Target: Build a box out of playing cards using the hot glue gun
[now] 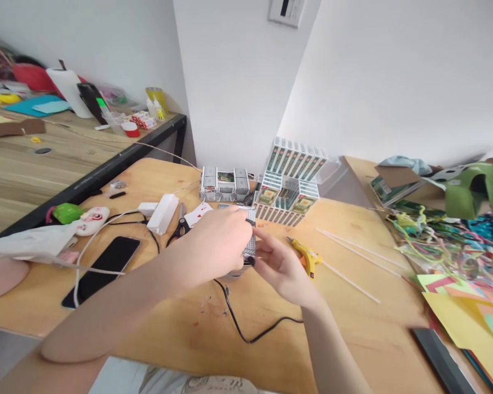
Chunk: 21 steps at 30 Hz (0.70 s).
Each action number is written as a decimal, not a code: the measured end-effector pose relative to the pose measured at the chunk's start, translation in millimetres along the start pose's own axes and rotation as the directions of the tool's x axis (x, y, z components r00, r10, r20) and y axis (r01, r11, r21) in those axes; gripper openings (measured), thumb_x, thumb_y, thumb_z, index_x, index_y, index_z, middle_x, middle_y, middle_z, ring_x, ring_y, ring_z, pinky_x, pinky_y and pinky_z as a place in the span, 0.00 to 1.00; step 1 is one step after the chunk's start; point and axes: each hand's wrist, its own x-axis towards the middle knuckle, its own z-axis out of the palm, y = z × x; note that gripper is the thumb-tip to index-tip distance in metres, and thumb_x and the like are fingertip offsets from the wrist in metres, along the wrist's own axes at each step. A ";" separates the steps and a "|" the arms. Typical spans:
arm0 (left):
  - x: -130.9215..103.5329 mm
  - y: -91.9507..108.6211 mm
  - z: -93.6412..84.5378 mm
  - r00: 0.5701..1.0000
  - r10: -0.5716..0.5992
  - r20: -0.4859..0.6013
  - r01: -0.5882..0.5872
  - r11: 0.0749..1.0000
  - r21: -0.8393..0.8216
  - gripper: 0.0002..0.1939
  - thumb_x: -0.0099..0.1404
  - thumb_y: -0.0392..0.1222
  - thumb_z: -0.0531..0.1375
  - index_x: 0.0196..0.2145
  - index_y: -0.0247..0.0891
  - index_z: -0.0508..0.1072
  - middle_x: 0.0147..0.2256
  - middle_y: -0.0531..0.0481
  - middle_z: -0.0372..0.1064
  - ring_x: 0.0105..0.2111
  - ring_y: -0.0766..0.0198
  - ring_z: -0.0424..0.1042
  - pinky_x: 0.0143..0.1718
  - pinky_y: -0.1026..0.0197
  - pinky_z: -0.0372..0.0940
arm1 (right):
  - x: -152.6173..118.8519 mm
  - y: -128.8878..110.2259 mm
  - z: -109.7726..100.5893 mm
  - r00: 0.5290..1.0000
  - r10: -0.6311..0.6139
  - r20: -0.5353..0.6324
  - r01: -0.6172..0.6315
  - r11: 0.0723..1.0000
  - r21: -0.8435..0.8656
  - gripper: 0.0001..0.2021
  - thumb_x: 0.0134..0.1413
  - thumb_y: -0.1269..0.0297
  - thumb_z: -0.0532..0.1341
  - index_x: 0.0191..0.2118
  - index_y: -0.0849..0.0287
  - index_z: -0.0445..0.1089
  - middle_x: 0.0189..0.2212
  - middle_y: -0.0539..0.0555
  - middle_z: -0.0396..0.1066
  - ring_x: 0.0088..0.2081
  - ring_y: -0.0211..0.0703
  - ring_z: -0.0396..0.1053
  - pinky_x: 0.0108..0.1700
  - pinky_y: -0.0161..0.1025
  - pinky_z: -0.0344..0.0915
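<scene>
Near the middle of the wooden table (279, 350), my left hand (219, 241) lies over a small grey patterned block (250, 246), its fingers curled down and mostly hidden from view. My right hand (281, 268) is at the block's right side, thumb and fingers bent around a small black piece (250, 261) at its edge. Behind my hands sits a similar grey model (224, 185) with round parts along its front. A yellow glue gun (308, 257) lies just right of my right hand. Black scissors (179, 227) and playing cards (198, 213) are beside my left hand.
Stacked card boxes (290, 186) stand at the back. A phone (102, 268), white cables and a white box (163, 213) are at the left. Thin glue sticks (353, 282) lie at the right, near coloured paper (460, 323). A black cable (246, 339) curves across the front.
</scene>
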 end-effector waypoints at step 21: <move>-5.7 -30.8 20.3 0.997 0.056 -0.059 -0.074 0.924 -0.374 0.04 0.51 0.38 0.61 0.27 0.44 0.75 0.34 0.51 0.71 0.34 0.59 0.71 0.32 0.60 0.64 | 21.7 -9.5 -17.3 0.980 0.180 0.087 -0.172 0.981 -0.091 0.18 0.45 0.70 0.63 0.45 0.56 0.64 0.21 0.43 0.67 0.21 0.34 0.68 0.22 0.30 0.64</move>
